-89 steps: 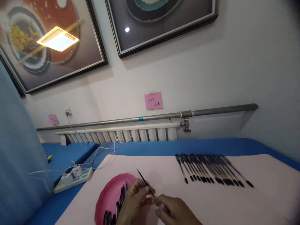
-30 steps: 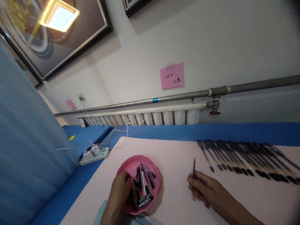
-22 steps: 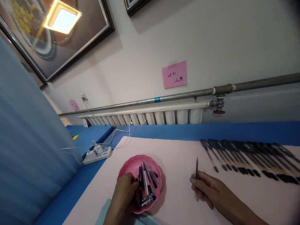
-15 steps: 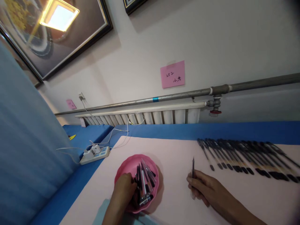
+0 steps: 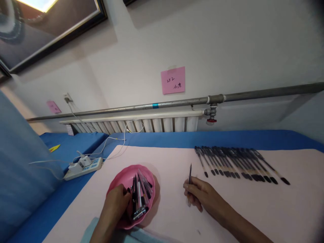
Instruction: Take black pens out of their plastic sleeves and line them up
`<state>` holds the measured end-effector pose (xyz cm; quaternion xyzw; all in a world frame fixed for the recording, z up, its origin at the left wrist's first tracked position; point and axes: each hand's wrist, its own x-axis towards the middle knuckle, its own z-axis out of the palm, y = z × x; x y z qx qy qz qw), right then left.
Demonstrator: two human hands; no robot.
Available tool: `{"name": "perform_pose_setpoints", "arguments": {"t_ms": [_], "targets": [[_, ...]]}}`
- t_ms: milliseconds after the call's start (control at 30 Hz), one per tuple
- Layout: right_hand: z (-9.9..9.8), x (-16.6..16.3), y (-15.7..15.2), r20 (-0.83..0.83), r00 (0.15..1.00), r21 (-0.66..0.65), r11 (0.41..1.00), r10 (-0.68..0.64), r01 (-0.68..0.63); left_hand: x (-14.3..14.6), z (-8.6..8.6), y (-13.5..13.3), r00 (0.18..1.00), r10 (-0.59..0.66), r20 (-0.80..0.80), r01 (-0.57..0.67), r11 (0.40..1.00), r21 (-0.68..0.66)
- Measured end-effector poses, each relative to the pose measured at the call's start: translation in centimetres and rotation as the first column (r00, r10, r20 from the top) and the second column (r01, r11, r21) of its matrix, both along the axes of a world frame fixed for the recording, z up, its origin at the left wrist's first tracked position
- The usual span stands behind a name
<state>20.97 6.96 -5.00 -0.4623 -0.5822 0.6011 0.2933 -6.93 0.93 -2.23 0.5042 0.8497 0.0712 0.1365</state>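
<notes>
My right hand (image 5: pixel 199 192) is closed in a pinch round a slim pen (image 5: pixel 190 173), its tip pointing up, above the pale pink sheet (image 5: pixel 172 202). On the left, my left hand (image 5: pixel 117 199) reaches over the rim of a pink scalloped bowl (image 5: pixel 115 182). Its fingers are curled together at the bowl's left side; a bit of something dark shows at the fingertips, too small to name. Beside those fingers, several clear and black pen parts (image 5: pixel 141 190) lie in the bowl. A row of black-capped pens (image 5: pixel 233 163) is laid out side by side beyond my right hand.
Light blue cloth (image 5: pixel 136 235) lies below the bowl. A white power strip (image 5: pixel 83 168) with plugs and cables sits at the left on the blue table cover (image 5: pixel 162 139). Behind are a radiator (image 5: pixel 157 124) and a pipe (image 5: pixel 182 102); a blue curtain (image 5: pixel 22 168) hangs left.
The view has swung to the right, so everything appears further left. Both hands keep about the same places: left in the bowl, right still holding the pen upright.
</notes>
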Motion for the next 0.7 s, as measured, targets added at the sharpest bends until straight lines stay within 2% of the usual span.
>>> {"name": "perform_pose_setpoints", "arguments": {"t_ms": [400, 500, 700], "targets": [[-0.2, -0.1, 0.2, 0.018, 1.000, 0.005, 1.000, -0.002, 0.002, -0.4, -0.4, -0.2, 0.994, 0.106, 0.039, -0.110, 0.987, 0.120], [-0.4, 0.0, 0.3, 0.015, 1.000, 0.008, 1.000, -0.001, 0.001, -0.2, -0.4, -0.1, 0.991, 0.072, 0.109, -0.088, 0.986, 0.141], [-0.2, 0.0, 0.2, 0.017, 1.000, 0.015, 1.000, 0.004, -0.004, 1.1, -0.5, -0.1, 0.967, -0.071, 0.245, 0.043, 0.992, 0.117]]}}
